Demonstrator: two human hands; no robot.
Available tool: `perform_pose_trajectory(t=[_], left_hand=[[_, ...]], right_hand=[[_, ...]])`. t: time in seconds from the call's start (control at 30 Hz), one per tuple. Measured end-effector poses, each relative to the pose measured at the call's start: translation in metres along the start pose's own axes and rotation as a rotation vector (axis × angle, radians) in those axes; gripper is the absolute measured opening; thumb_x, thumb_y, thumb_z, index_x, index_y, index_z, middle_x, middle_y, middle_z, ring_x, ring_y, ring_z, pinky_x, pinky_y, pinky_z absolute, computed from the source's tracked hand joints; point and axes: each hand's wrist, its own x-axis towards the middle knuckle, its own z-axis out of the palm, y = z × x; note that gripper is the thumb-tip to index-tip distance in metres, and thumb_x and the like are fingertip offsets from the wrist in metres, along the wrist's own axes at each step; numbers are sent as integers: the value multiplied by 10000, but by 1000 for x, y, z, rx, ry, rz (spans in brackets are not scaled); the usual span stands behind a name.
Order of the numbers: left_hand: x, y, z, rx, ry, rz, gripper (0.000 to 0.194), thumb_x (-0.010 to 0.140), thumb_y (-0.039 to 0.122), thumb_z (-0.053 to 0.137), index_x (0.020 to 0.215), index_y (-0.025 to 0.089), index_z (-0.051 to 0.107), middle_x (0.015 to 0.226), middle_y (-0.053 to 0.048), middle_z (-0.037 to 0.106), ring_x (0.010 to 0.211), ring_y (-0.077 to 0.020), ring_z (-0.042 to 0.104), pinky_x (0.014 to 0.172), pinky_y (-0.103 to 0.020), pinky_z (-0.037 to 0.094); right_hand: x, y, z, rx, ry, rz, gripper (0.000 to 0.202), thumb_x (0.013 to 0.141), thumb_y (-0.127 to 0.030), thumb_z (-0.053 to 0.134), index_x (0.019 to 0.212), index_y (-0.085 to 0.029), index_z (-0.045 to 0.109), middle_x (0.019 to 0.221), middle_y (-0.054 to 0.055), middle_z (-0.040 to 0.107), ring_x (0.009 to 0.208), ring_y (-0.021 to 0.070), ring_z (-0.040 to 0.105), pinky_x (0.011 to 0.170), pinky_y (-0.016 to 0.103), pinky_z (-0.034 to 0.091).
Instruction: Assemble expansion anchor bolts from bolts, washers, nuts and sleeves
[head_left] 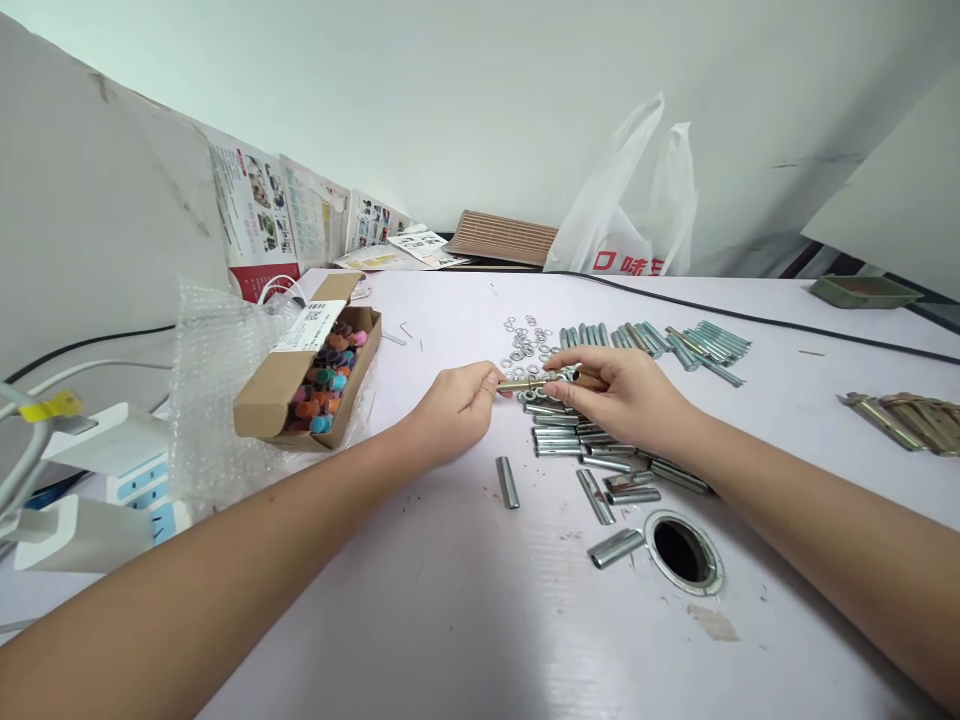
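My left hand (461, 410) is closed, pinching one end of a gold-coloured bolt (516, 385) that points right, with a small ring around it. My right hand (622, 390) meets the bolt's other end, fingers curled over a short metal sleeve (575, 376) whose dark open end shows. What exactly its fingertips grip is partly hidden. Below it lies a pile of silver metal sleeves (556, 436), and one loose sleeve (508, 483) sits nearer me. Washers (517, 354) are scattered just behind the hands. Rows of zinc-coloured threaded rods (724, 345) lie beyond my right hand.
An open cardboard box (259, 400) of colourful capped pieces stands left beside bubble wrap (206, 390) and white chargers (97, 535). A round cable hole (684, 552) opens at front right. Gold-coloured bolts (904, 420) lie far right. A black cable (697, 298) crosses the back, near a plastic bag (622, 220).
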Motion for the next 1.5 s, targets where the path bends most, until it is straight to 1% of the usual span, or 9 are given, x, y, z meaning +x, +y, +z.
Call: perform_pose_trajectory(t=[0.13,0.27,0.33,0.43,0.57,0.93,1.13,1.4,1.5], left_hand=[[0,8,-1,-64,40,-90,372,941,355,364,695,180,583,581,16,440,561,-118,402,533,-254,291],[-1,16,1,-42,80,-153,520,939,489,359,528,192,244,520,19,233,494,-92,232,486,-282,189],[-1,19,2,-36,74,-163,534,943,523,330,541,198,196,523,15,213,493,-90,211,482,-287,178],[-2,22,4,-44,72,-190,522,957,505,289,539,199,224,515,8,248,485,-95,239,474,-286,189],[-2,23,4,-29,76,-214,528,964,502,277,533,199,248,501,3,287,473,-101,272,476,-287,213],[-3,24,2,103,127,-125,539,983,442,269,502,198,300,467,0,350,453,-109,298,513,-298,232],[-6,22,3,136,149,-73,536,986,434,255,506,200,293,469,4,344,454,-104,289,521,-295,231],[-4,21,2,177,141,-47,542,988,438,243,503,201,291,457,14,320,443,-101,270,511,-290,216],[-4,21,2,166,122,-47,545,986,432,259,495,199,292,454,15,321,440,-98,279,508,-285,225]], right_hand=[[-6,0,11,75,46,-29,333,856,-411,667,1063,-154,709,517,-85,269,483,80,236,464,244,199],[-12,-4,21,62,64,-87,298,854,-377,665,1063,-175,731,527,-57,390,480,85,284,456,247,250],[-14,-6,25,30,103,-101,282,858,-359,654,1067,-187,737,557,-34,478,478,88,316,459,252,287],[-16,-7,26,2,176,-78,274,856,-350,658,1071,-202,742,602,-8,560,477,93,353,459,260,317],[-17,-7,26,3,245,-76,282,843,-382,687,1060,-213,751,570,-15,514,476,97,352,446,260,307],[-18,-8,26,8,202,-101,267,851,-309,672,1082,-198,749,619,-1,614,474,91,385,459,263,326],[-17,-8,26,-8,177,-112,300,870,-375,666,1073,-168,742,593,-9,583,468,89,389,445,267,302],[-15,6,28,-193,301,-470,224,888,-189,623,1080,-201,737,640,-3,646,508,99,498,523,261,417],[-14,8,27,-188,289,-484,213,880,-196,642,1073,-201,733,649,-9,655,508,96,495,521,254,417]])
